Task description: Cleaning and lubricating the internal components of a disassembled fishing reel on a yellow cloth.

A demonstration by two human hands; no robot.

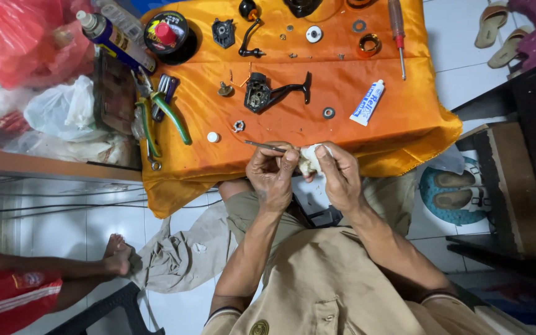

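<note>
Pinching a thin metal rod [266, 146] in the left hand [273, 175], fingers pressed together on it; clutching a wad of white cloth [311, 159] in the right hand [341, 177], pressed to the rod's near end, both just above the near edge of the orange cloth [342, 80]. Judging by the spread, well into disassembly and cleaning, reassembly not begun: black reel body [262, 93] stripped open, handle [247, 28], washers, bearing [329, 113] and gear [239, 126] scattered apart; grease tube [367, 102], green-handled pliers [156, 118] and screwdriver [397, 31] lying unused.
</note>
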